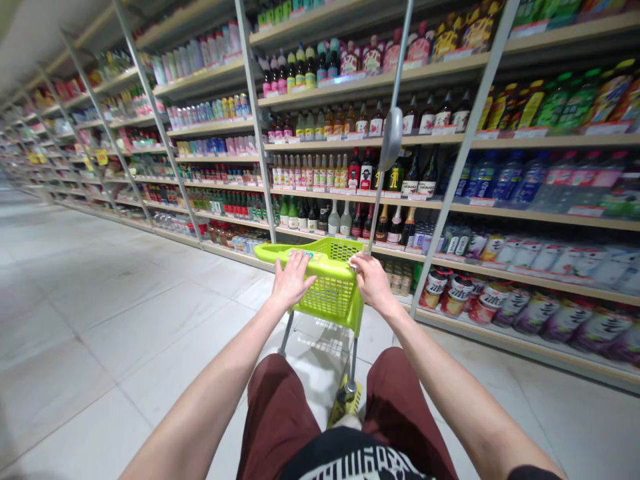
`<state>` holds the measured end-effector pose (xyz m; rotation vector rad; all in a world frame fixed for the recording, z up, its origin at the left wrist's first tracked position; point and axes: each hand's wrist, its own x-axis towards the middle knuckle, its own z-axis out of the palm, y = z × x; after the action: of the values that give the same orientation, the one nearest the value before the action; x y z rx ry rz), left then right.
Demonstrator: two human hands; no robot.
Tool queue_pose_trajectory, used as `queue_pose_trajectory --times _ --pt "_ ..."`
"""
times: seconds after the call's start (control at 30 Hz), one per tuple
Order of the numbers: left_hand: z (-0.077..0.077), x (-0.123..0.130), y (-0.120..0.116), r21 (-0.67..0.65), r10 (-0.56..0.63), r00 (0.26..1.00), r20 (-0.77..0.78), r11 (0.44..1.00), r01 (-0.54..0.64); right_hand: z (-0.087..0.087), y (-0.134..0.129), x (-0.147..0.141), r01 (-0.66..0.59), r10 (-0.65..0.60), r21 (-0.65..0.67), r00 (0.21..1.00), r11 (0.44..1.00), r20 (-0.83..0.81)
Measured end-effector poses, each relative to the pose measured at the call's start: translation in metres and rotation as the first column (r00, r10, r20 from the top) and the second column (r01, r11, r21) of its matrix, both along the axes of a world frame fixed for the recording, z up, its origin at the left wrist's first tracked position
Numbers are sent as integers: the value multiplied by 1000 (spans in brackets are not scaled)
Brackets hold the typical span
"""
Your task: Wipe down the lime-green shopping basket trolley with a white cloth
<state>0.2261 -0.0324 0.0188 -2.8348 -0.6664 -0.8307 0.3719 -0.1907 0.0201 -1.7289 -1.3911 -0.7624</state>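
A small lime-green plastic shopping cart (333,300) on grey metal legs stands right in front of my knees. My left hand (293,280) lies on its near rim with the fingers stretched out, beside a small coloured label on the rim. At the cart's right corner, my right hand (374,281) is closed, with a small crumpled white wipe (353,262) showing at its fingertips against the rim. Just behind that hand, a thin metal pole (400,63) rises from the cart's right side and carries a grey oval piece (391,139).
Long shelves (365,83) of bottles, cans and jugs run along the far side and off to the left. Pale floor tiles (125,333) spread to the left. Several labelled tubs (493,300) fill the bottom shelf at right. My legs flank the cart's near wheel.
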Motion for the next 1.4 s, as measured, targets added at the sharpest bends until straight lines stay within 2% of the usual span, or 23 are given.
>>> queue_pose_trajectory --times 0.1,0.2,0.3,0.47,0.57,0.67,0.77,0.83,0.93,1.03,1.1,1.2,1.27,1.33,1.4 --pt "-6 4 -4 35 -23 1000 1 999 23 4 6 2 43 -43 -12 999 999 -19" --pt "-6 12 -13 57 -53 999 -1 997 53 6 24 -10 -9 10 -38 1000 999 26" --pt "-1 14 -14 46 -118 992 -54 992 120 5 35 -19 -65 68 -43 994 997 80" --pt "3 8 -7 -3 -95 993 -63 995 95 -2 17 -3 10 -7 -68 999 998 31" --pt "2 10 -11 2 -82 995 -61 997 82 -3 16 5 59 -59 -20 998 998 -25" --pt "3 16 -15 11 -103 992 -77 995 104 -2 35 -3 -1 1 9 1000 1000 8" --pt "6 17 -8 -12 -99 992 -82 995 99 0 52 -14 -101 106 -62 991 993 84" --pt "5 15 -1 -49 -50 997 -62 998 47 2 51 -13 -117 127 -104 987 988 99" --pt "2 12 4 -69 -33 998 -51 997 29 3 37 2 -61 68 -90 995 994 69" --pt "-1 13 -2 -69 -35 998 -47 997 31 4 31 11 26 -26 -40 1000 999 8" --pt "-1 15 -9 -74 -33 998 -50 997 29 4 37 6 49 -49 -26 999 998 -1" --pt "1 16 -12 -46 -62 996 -69 997 59 4 54 -13 -14 18 -58 997 998 77" --pt "1 15 -8 -13 -39 996 -76 999 39 4 59 -22 -69 82 -102 987 992 139" --pt "1 12 -3 13 14 997 -70 1000 -13 3 52 -19 -73 92 -126 984 989 155" --pt "0 10 1 28 39 997 -63 999 -38 2 37 -7 -23 38 -120 992 992 124"
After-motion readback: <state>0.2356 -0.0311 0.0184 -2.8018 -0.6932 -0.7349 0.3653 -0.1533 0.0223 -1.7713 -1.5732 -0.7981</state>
